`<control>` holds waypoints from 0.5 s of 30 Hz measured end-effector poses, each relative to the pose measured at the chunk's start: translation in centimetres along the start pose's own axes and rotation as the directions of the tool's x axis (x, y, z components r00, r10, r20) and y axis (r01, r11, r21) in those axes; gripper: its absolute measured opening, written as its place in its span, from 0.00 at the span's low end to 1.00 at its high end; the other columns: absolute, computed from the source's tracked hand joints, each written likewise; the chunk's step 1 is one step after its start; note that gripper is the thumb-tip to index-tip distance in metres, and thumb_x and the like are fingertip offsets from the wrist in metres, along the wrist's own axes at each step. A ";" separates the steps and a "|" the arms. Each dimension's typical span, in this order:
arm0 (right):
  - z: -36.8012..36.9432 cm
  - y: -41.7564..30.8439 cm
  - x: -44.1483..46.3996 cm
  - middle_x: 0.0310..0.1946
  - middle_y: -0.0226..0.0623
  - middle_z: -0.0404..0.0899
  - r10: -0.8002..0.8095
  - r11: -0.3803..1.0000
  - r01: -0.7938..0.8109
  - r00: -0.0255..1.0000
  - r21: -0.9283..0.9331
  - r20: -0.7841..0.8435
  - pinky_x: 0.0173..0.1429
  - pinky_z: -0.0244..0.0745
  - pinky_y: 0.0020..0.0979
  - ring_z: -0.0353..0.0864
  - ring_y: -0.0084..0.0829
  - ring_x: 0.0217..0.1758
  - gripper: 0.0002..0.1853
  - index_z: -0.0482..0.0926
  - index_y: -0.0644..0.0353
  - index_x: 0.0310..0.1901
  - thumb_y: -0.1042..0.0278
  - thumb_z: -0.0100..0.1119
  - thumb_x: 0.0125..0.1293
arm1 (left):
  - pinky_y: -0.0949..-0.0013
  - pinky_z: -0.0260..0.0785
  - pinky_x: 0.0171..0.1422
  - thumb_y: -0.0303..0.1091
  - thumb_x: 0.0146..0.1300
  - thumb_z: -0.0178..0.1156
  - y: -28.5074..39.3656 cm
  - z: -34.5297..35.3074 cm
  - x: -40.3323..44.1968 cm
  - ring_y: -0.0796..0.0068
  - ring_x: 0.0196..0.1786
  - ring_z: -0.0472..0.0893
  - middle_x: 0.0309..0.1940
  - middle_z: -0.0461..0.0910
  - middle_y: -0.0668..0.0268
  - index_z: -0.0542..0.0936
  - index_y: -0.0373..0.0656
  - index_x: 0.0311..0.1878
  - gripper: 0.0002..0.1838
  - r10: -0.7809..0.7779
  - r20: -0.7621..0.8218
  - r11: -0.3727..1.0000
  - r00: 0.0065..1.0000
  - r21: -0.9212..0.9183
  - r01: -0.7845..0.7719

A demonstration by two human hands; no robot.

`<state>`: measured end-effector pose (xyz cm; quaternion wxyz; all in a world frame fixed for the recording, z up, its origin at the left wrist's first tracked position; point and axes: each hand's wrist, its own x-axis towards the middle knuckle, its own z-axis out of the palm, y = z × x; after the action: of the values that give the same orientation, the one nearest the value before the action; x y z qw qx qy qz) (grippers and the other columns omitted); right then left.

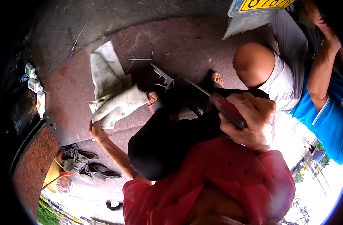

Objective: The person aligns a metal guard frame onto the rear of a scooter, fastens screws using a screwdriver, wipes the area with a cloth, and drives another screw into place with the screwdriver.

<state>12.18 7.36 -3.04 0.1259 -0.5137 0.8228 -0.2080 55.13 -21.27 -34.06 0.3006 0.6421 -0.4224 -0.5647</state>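
My right hand (250, 116) is raised at the centre right, its fingers wrapped round the red and dark handle of a screwdriver (227, 108). The thin shaft points up and left. My left hand (97, 129) reaches out low at the left, its fingers pinching the near edge of a whitish, stained cloth (120, 107). That cloth lies crumpled on the reddish floor, with a flatter part (105, 56) stretching away from me. To its right, a metal air tool (163, 75) and an L-shaped hex key (141, 59) rest on the floor.
A co-worker in a blue shirt (323, 123) is close at the right, knee bent. Above hangs a yellow number plate (267, 4). Small bottles (35, 85) stand at the left; another screwdriver (72, 48) lies at the upper left. Dark rags (85, 163) are at the lower left.
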 end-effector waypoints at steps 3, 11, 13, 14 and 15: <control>-0.5 -0.4 -0.2 0.21 0.36 0.76 0.035 0.999 -0.033 0.998 -0.039 0.055 0.24 0.72 0.32 0.77 0.35 0.19 0.20 0.79 0.62 0.38 0.74 0.70 0.38 | 0.60 0.73 0.55 0.27 0.50 0.58 2.1 6.9 -2.2 0.53 0.50 0.77 0.50 0.79 0.54 0.80 0.41 0.54 0.24 0.485 -0.052 0.328 0.873 0.936 -0.126; -1.1 -0.4 -2.5 0.19 0.37 0.74 0.064 0.998 -0.064 0.998 -0.029 0.003 0.22 0.68 0.31 0.75 0.35 0.16 0.21 0.80 0.64 0.37 0.71 0.69 0.35 | 0.59 0.71 0.53 0.26 0.50 0.62 1.8 33.8 -9.3 0.58 0.47 0.78 0.40 0.80 0.59 0.81 0.44 0.42 0.13 0.616 0.724 0.239 0.309 0.203 -0.950; -1.4 -0.7 -2.6 0.19 0.37 0.74 0.103 0.994 -0.102 0.995 -0.036 0.018 0.21 0.67 0.31 0.74 0.35 0.15 0.21 0.80 0.64 0.36 0.71 0.69 0.35 | 0.59 0.70 0.57 0.29 0.53 0.60 0.0 41.1 -11.9 0.61 0.57 0.77 0.49 0.81 0.64 0.81 0.47 0.48 0.17 0.592 0.805 0.095 0.053 -0.004 -0.996; -1.4 -0.7 -2.7 0.18 0.37 0.74 0.121 0.992 -0.119 0.992 -0.045 0.024 0.20 0.67 0.31 0.73 0.35 0.15 0.20 0.80 0.64 0.36 0.71 0.69 0.35 | 0.59 0.67 0.62 0.31 0.56 0.59 -0.6 43.9 -12.8 0.64 0.61 0.74 0.54 0.79 0.66 0.80 0.47 0.53 0.20 0.542 0.837 -0.050 -0.074 -0.056 -0.997; -1.3 -0.6 -3.1 0.18 0.37 0.74 0.121 0.991 -0.121 0.993 -0.054 -0.003 0.19 0.65 0.31 0.72 0.34 0.14 0.20 0.79 0.64 0.34 0.70 0.69 0.34 | 0.59 0.64 0.64 0.32 0.58 0.57 -1.8 46.2 -13.2 0.64 0.64 0.71 0.59 0.75 0.62 0.77 0.45 0.59 0.23 0.518 0.834 -0.186 -0.189 -0.105 -0.977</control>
<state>13.50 10.16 -1.66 0.1247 -0.4662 0.8576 -0.1778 10.17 -4.61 -37.76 0.1931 -0.0358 -0.9653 -0.1721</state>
